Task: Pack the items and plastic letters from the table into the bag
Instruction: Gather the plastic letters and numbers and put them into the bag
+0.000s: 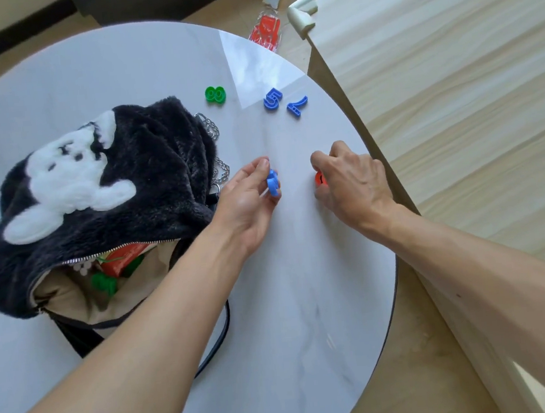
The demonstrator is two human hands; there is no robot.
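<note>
We pinch a blue plastic piece (273, 182) in our left hand (247, 202) and cover an orange piece (320, 179) with our right hand (352, 181), beside the open furry bag (94, 184) on the round tabletop (115, 71).

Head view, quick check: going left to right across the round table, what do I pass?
Furry black bag → green 8 → left hand pinching a blue piece → blue 5 → blue 7 → right hand closed over an orange piece.
</note>
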